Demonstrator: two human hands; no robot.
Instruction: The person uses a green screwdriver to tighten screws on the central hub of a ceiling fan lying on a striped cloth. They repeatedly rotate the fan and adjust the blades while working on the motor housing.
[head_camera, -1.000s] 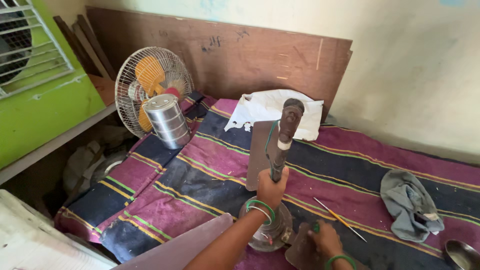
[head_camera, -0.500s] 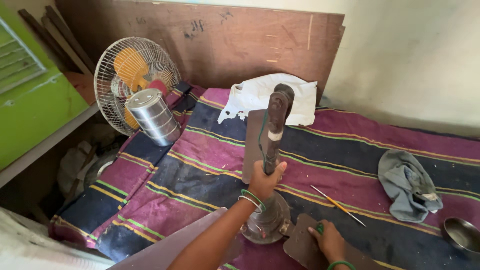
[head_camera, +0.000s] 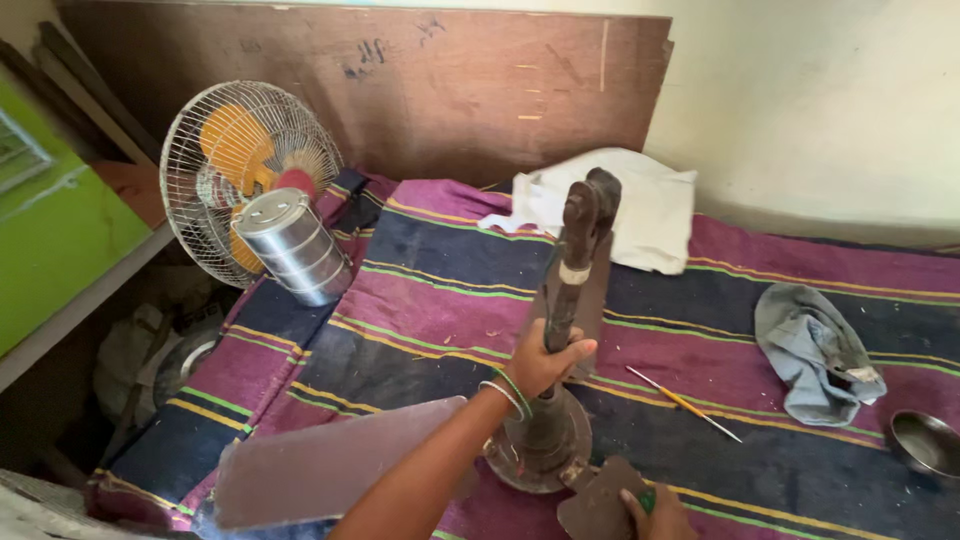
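A dark, rusty ceiling-fan motor (head_camera: 540, 450) stands on a striped purple and navy mat (head_camera: 450, 290), its down rod (head_camera: 578, 250) pointing up and leaning slightly right. My left hand (head_camera: 545, 362) is closed around the lower part of the rod. My right hand (head_camera: 652, 508), at the bottom edge, grips a brown fan blade (head_camera: 598, 508) beside the motor. A second blade (head_camera: 330, 470) sticks out to the left under my forearm. A third stands behind the rod.
A table fan (head_camera: 250, 170) and a steel tiffin carrier (head_camera: 292, 248) stand at the mat's left end. A white cloth (head_camera: 625, 205), a grey rag (head_camera: 815, 350), a thin yellow-handled tool (head_camera: 685, 403) and a steel bowl (head_camera: 925, 445) lie to the right. A wooden board (head_camera: 400, 80) leans against the wall.
The view has shifted slightly, with the table fan and tiffin sliding left in frame. My left hand keeps its grip on the rod; my right hand stays on the blade.
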